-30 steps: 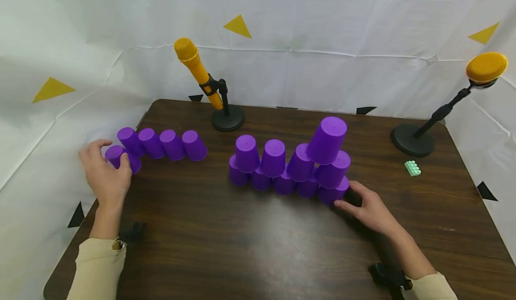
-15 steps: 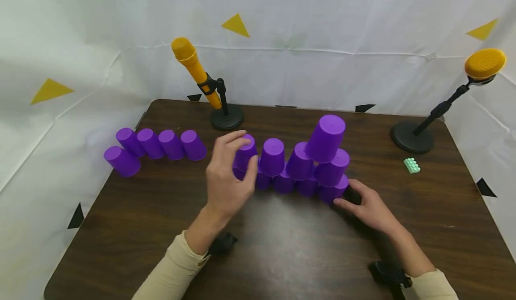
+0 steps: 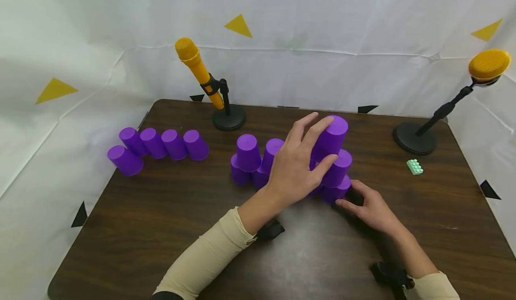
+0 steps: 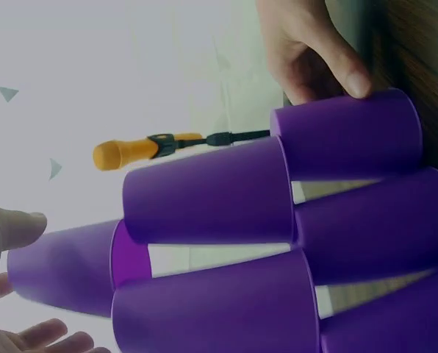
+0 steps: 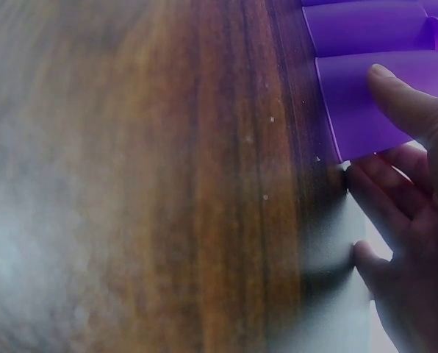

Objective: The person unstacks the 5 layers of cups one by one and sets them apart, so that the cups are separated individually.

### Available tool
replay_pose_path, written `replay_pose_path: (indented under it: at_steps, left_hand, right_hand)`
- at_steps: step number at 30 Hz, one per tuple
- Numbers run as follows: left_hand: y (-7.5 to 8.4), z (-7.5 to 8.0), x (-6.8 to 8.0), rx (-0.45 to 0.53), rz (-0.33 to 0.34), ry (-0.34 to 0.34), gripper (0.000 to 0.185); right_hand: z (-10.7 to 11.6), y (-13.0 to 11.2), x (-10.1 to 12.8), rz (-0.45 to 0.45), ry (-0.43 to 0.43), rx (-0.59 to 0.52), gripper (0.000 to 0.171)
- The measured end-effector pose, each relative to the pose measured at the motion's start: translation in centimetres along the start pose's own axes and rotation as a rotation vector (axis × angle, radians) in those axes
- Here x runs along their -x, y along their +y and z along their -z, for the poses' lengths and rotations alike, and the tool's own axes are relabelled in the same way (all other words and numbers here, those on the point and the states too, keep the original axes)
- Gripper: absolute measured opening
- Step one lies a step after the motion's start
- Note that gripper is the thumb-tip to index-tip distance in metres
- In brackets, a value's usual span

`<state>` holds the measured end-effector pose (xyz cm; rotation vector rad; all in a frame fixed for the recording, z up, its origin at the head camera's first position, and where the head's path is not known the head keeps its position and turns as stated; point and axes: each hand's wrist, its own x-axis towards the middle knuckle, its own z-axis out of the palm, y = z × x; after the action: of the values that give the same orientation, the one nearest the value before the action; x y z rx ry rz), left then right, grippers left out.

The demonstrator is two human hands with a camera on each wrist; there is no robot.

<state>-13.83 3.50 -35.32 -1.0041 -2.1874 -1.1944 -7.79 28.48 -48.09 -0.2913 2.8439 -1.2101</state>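
Purple cups stand upside down in a stepped stack, with several in the bottom row (image 3: 239, 174), several above (image 3: 247, 152) and one top cup (image 3: 335, 132) at the right. My left hand (image 3: 292, 168) reaches across the stack to this top cup, thumb and fingers spread around it. In the left wrist view the thumb (image 4: 20, 228) is by one side of that cup (image 4: 65, 268) and fingertips are by the other. My right hand (image 3: 375, 210) holds the rightmost bottom cup (image 3: 336, 192), its thumb (image 5: 395, 95) on the front and fingers by the far side.
Several loose purple cups (image 3: 175, 145) stand upside down at the table's (image 3: 161, 228) back left. A yellow microphone (image 3: 197, 69) on a black stand is behind. Another yellow-topped microphone (image 3: 489, 65) and a pale green toy brick (image 3: 414, 166) are on the right.
My left hand has let go of the leftmost loose cup and swung right across the stack to the top cup. My right hand has stayed at the bottom right cup.
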Motion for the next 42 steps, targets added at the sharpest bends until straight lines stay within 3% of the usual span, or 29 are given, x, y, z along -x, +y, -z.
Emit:
replay_pose_path:
  at_steps: [10,15,20,23,26,30,35,38,42]
  left_hand:
    - [0.6,-1.0,-0.9,-0.016,0.007,0.029,0.048]
    - [0.2,-0.1,-0.6,0.079,0.019,0.071,0.044]
    - [0.3,3.3,1.1,0.258,0.018,0.158,0.044]
    - [0.3,6.6,2.9,0.375,0.049,0.225,0.044]
    - [-0.1,10.4,5.2,0.396,0.121,0.304,0.045]
    - [-2.4,15.2,8.6,0.244,0.245,0.404,0.046]
    - [-9.3,18.9,13.4,-0.025,0.479,0.495,0.048]
    - [-13.4,20.4,15.6,-0.216,0.615,0.485,0.045]
    - [-17.0,21.5,17.0,-0.413,0.675,0.418,0.042]
  right_hand:
    - [-0.1,0.0,0.1,0.010,0.001,-0.003,0.057]
    - [-0.1,0.3,0.1,0.014,0.010,0.004,0.058]
    - [-0.2,0.4,0.0,0.016,0.014,0.010,0.058]
    - [-0.1,0.4,0.0,0.008,0.006,0.011,0.059]
    - [-0.1,0.4,0.0,0.002,0.004,0.013,0.059]
    - [-0.1,0.2,0.1,0.004,0.009,0.010,0.059]
    - [0.0,0.1,0.2,0.000,0.013,0.014,0.060]
    - [0.0,0.1,0.2,0.002,0.018,0.023,0.060]
    - [-0.1,0.2,0.1,-0.001,0.013,0.022,0.060]
